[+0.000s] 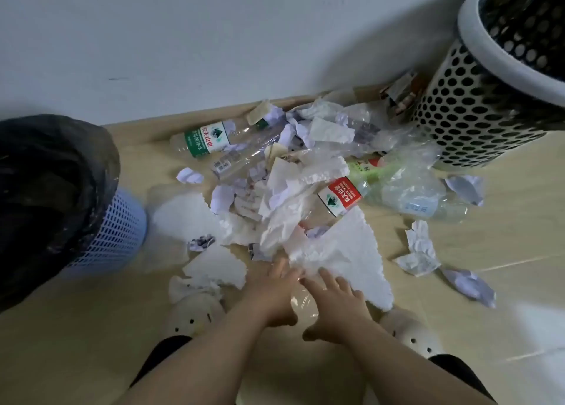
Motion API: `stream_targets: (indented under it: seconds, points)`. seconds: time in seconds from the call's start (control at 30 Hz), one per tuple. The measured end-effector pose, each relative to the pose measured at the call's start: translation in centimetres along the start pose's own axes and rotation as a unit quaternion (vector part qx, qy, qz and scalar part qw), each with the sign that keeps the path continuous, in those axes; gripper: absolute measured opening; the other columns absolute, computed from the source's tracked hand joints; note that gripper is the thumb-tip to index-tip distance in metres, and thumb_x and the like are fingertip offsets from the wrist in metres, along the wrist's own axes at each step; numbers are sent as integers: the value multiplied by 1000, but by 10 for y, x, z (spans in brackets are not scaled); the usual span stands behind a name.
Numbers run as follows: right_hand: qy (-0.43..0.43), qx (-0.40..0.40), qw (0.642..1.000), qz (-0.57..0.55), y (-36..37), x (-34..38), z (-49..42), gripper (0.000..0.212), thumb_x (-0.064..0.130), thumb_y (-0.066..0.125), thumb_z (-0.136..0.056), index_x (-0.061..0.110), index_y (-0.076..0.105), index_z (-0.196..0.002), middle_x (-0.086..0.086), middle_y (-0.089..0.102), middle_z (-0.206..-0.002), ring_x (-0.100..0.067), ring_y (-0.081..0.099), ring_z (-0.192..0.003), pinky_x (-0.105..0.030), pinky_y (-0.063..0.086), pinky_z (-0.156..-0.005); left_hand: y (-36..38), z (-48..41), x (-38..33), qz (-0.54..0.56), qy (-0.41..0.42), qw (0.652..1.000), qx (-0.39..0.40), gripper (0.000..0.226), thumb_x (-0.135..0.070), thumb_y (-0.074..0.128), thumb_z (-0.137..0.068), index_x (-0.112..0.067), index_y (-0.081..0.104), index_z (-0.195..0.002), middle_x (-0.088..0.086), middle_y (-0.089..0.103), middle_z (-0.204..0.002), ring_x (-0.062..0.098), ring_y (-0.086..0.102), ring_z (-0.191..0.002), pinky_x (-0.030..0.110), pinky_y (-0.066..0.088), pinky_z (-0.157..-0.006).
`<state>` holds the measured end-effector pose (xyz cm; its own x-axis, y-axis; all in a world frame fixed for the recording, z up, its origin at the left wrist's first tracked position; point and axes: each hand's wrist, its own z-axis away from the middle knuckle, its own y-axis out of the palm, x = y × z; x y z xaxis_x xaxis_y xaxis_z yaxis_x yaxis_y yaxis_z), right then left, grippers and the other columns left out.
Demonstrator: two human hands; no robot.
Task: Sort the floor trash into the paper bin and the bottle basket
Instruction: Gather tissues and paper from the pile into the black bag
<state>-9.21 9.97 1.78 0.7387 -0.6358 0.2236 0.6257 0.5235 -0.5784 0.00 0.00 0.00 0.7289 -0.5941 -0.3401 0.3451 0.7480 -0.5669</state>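
A heap of trash covers the wooden floor between two bins. It holds a green-label bottle (211, 138), a red-label bottle (339, 196), a clear bottle with a barcode (241, 160) and a crushed clear bottle (412, 203), mixed with white tissues and crumpled paper. A large white tissue sheet (345, 252) lies at the near edge. My left hand (275, 294) and my right hand (336, 300) reach side by side to that edge, fingers stretched out. A piece of clear plastic (301, 302) shines between them, and the fingertips touch the tissue.
A blue mesh basket (113, 236) lined with a black bag stands at the left. A white perforated bin (458, 114) with a dark liner stands at the right by the wall. Loose paper balls (419, 252) (467, 282) lie to the right. My two slippers (195, 313) (412, 334) flank my arms.
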Motion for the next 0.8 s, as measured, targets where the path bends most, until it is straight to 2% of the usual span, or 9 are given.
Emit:
stream_targets:
  seconds: [0.13,0.23,0.3,0.37,0.5,0.6,0.67,0.7,0.8]
  points:
    - [-15,-79,997,14,9,-2,-14,47,30,50,-93,39,36,-137,0,36,-146,-24,27,-137,-38,26,-110,3,-16,6,59,-1,998,-31,68,-15,58,-76,-32,32,-136,-5,8,-154,26,32,-130,39,37,-103]
    - [-14,-133,987,-87,5,-4,-24,30,26,43,-96,32,56,-123,3,55,-126,-18,44,-121,-29,36,-99,8,-24,15,126,13,989,-81,59,-18,60,-72,-31,43,-127,-5,26,-146,24,38,-123,36,41,-101]
    - [13,-173,964,-201,-5,-8,-30,24,25,46,-94,25,65,-109,2,62,-114,-18,53,-109,-28,40,-87,2,-24,17,269,19,956,-115,52,-13,63,-75,-29,48,-122,-6,38,-134,19,43,-122,32,43,-99]
    - [53,-201,895,-395,-24,-9,-32,16,19,50,-93,21,65,-88,2,67,-92,-20,59,-92,-27,42,-76,-14,-20,13,400,18,902,-160,46,-10,66,-81,-28,49,-119,-8,40,-124,11,45,-118,23,38,-93]
    - [39,-186,666,-721,-69,-6,-26,22,6,49,-92,11,57,-73,-2,64,-57,-16,57,-55,-22,45,-60,-48,-15,-5,559,-5,802,-211,47,-25,68,-82,-33,45,-123,-7,43,-126,10,42,-115,27,37,-88]
    - [6,-152,581,-800,-89,0,-25,23,7,49,-94,12,56,-72,0,58,-47,-9,55,-44,-22,44,-55,-66,-12,-20,646,-9,751,-138,45,-39,67,-82,-37,43,-120,1,48,-127,19,52,-112,38,49,-89]
    - [-12,-137,587,-798,-94,6,-25,20,8,49,-94,13,57,-77,1,55,-49,-8,53,-44,-21,44,-53,-75,-11,-28,692,-6,715,-96,38,-30,66,-84,-32,47,-117,3,59,-111,18,62,-90,35,56,-70]
    - [-15,-139,613,-777,-95,8,-25,18,9,49,-95,14,57,-80,-1,55,-54,-8,52,-45,-19,43,-52,-78,-12,-31,706,-12,701,-104,33,-21,65,-86,-29,50,-114,4,63,-101,17,64,-81,32,57,-61]
    - [21,-247,750,-613,-94,3,-28,10,18,48,-96,18,59,-98,-1,61,-83,-8,53,-63,-16,41,-57,-86,-15,-36,746,-49,641,-176,21,-1,58,-89,-20,54,-96,6,65,-89,15,69,-64,29,55,-55]
